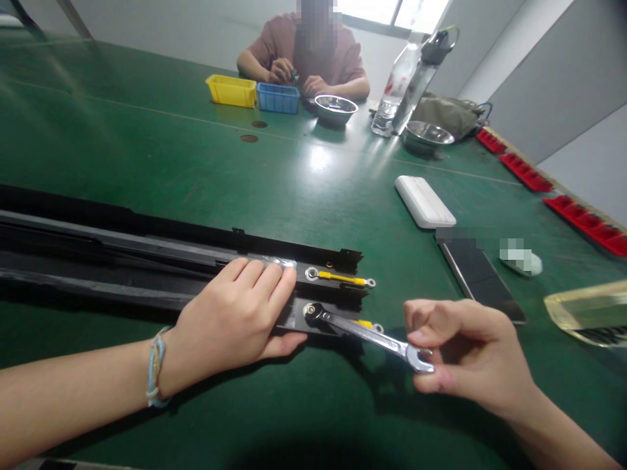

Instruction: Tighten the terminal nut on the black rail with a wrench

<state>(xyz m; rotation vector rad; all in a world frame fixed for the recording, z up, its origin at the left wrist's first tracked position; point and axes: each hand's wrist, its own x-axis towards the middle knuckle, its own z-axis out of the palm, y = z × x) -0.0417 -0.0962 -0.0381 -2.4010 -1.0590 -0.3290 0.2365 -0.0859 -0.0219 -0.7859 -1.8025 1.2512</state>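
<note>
Long black metal rails (161,277) lie across the left of the table. My left hand (240,310) is wrapped over the nearer rail close to its right end, thumb along the front edge. In my right hand (470,352), fingers and thumb pinch the open end of a silver combination wrench (367,333). The wrench's ring end sits around a nut (310,311) on the nearer rail. A yellow wire with ring terminals (340,279) is fixed on the farther rail. Another yellow wire (365,324) shows partly behind the wrench.
A white power bank (425,201), a phone (480,274) and a white mouse-like object (522,260) lie right. Farther off stand yellow (232,91) and blue bins (278,98), metal bowls (336,111) and bottles (396,91). A person (304,59) sits opposite. Red trays (585,225) line the right edge.
</note>
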